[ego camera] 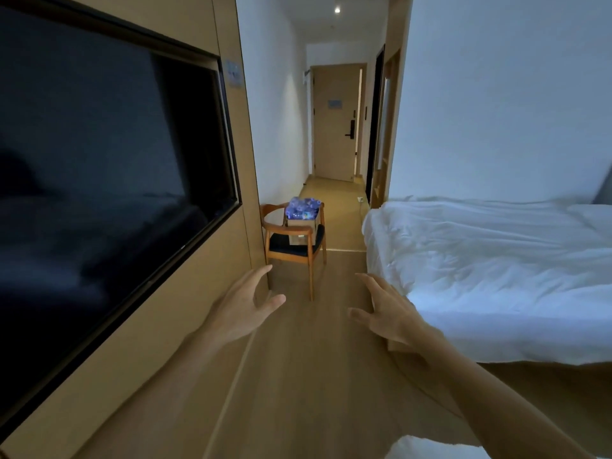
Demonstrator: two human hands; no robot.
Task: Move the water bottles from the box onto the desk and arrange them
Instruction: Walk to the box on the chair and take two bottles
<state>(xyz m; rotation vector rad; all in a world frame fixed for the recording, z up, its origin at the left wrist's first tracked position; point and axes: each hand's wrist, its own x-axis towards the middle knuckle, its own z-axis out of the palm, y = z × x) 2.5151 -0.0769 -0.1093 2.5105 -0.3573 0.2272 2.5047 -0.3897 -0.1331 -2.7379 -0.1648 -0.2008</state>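
Status: task at start, nothing moved as far as the view shows. Item 1: clear plastic water bottles w/ blue tint (303, 208), bunched together, appear still wrapped as a pack; count not readable at this range. They sit in the top of a small brown cardboard box (299, 224), open-topped, which rests on the dark seat of a wooden armchair w/ curved back rail (295, 241). Chair stands at the far end of the wood-panel wall, at the mouth of the corridor, well apart from both hands. Item 2: left hand (243, 306), raised in front, fingers spread and near straight, thumb out; grip wide, holding nothing. Item 3: right hand (385, 309), likewise raised, palm turned inward, fingers loose and spread; grip wide, holding nothing. Item 4: tabletop for the bottles is not in view; cannot tell where it stands. Other: large black wall-mounted TV screen (99, 180) on the left, bed w/ rumpled white duvet (496, 266) on the right, light wood floor (314, 359) between. Judgement: approx. zero done. Left to do: reach the chair, lift bottles out of the box, carry to the tabletop, line them up. All bottles look to be still in the box.
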